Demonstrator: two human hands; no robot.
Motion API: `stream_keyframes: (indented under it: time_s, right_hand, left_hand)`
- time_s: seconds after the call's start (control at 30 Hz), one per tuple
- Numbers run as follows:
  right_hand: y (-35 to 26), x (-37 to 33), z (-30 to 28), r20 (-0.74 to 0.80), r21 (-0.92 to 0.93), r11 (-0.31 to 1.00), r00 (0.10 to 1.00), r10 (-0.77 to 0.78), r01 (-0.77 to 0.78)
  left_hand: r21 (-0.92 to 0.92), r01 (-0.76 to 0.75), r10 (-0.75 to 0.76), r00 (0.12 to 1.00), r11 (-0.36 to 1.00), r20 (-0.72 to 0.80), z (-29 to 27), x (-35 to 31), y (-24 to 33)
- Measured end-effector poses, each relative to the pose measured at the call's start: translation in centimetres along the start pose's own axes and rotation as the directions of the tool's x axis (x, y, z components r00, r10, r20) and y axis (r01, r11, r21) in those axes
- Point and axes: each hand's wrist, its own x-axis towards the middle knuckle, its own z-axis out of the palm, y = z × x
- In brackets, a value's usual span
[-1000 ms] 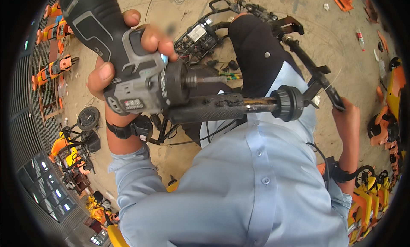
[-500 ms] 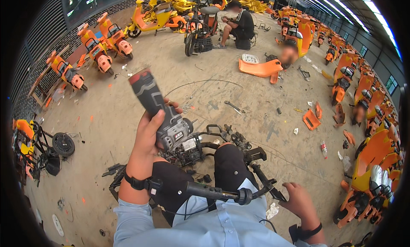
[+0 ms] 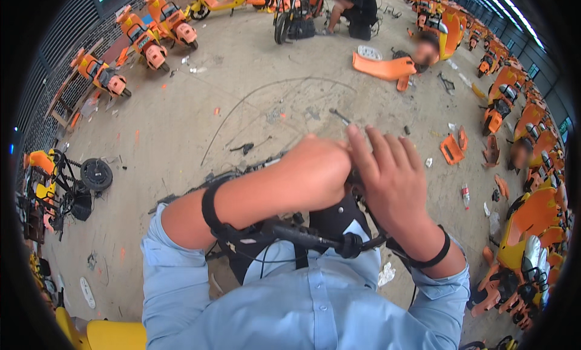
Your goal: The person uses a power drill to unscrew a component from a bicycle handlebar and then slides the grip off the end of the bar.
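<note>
My left hand (image 3: pixel 319 168) is curled closed in front of me, its arm reaching across toward the right. Whatever it grips is hidden behind its back and blurred. Right beside it, my right hand (image 3: pixel 392 177) has its fingers stretched out, their tips at the left hand's knuckles. A dark part shows in the narrow gap between both hands. Below my forearms, a black handlebar (image 3: pixel 302 235) with a round collar lies across my lap. Much of the stripped dark scooter frame (image 3: pixel 264 165) is covered by my left arm. No part of the cordless drill can be seen.
A wrench (image 3: pixel 341 116) and a thin black cable (image 3: pixel 242 99) lie on the concrete ahead. Orange panels (image 3: pixel 452 150) and a bottle (image 3: pixel 465 197) are to the right. Scooters (image 3: pixel 142 41) stand around, with a partly stripped one (image 3: pixel 75 183) at left. Another person (image 3: pixel 357 11) sits far ahead.
My left hand has swung from the left, where it held the cordless drill upright, over to the middle right. My right hand has risen from the handlebar's right end to meet it. The view has tilted down.
</note>
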Motion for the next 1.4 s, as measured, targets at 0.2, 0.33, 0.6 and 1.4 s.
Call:
stream_keyframes:
  time_s: [0.2,0.33,0.6,1.4]
  right_hand:
    - [2.3,-4.9,3.4,0.15,0.296,0.903,0.949,0.278,-0.311]
    - [5.7,-7.4,4.6,0.417,0.714,0.23,0.665,0.619,-0.662]
    - [8.1,-8.1,6.2,0.401,0.603,-0.789,0.9,0.171,-0.119]
    - [5.4,-6.0,4.3,0.729,0.641,0.173,0.523,-0.441,-0.748]
  left_hand:
    - [-0.157,-0.113,0.038,0.909,0.981,-0.416,-1.9,-6.3,-2.4]
    - [-0.456,-0.034,-0.244,0.807,0.89,-0.538,1.9,-12.1,-4.1]
    - [-0.767,-0.147,-0.505,0.674,0.625,-0.54,12.2,-13.2,-3.9]
    - [-0.378,-0.311,-0.147,0.569,0.872,-0.809,13.4,-11.8,-5.2]
